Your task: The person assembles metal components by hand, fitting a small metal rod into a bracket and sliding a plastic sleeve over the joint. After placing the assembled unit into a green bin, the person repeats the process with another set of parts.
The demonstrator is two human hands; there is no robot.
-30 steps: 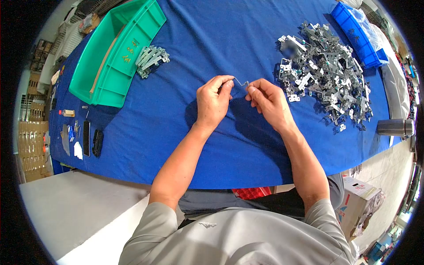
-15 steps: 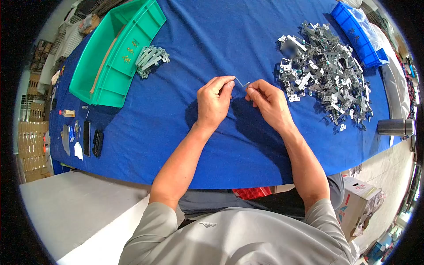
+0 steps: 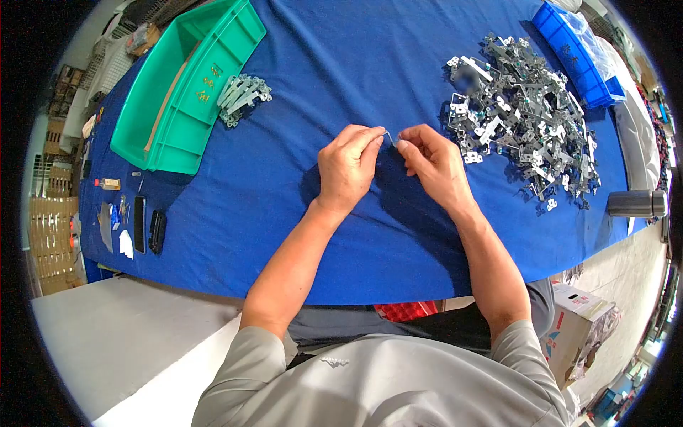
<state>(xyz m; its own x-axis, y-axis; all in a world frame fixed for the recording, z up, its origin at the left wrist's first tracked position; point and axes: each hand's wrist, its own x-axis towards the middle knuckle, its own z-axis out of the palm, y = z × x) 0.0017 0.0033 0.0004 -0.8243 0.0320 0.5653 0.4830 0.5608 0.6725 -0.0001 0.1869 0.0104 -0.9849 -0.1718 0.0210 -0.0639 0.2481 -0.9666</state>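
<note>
Blue cloth covered the desk (image 3: 284, 43), and near its left end lay a small bottle (image 3: 108, 184) with a red cap, then a flat black object (image 3: 139, 224) and a bulkier black item (image 3: 157, 231) just beside it. Above these stood a green bin (image 3: 186, 132), with a small heap of metal strips (image 3: 242, 98) close by its right side. Mid-desk, the left hand (image 3: 347, 162) kept a narrow grip, thumb and fingertips pinching one end of a thin bent metal piece (image 3: 390, 138). That piece (its exact shape was hard to make out) spanned the gap to the right hand (image 3: 435, 162), whose narrow grip held the other end. Farther right spread a large pile of metal brackets (image 3: 523, 117), then a blue bin (image 3: 578, 57) and a metal cylinder (image 3: 633, 204).
</note>
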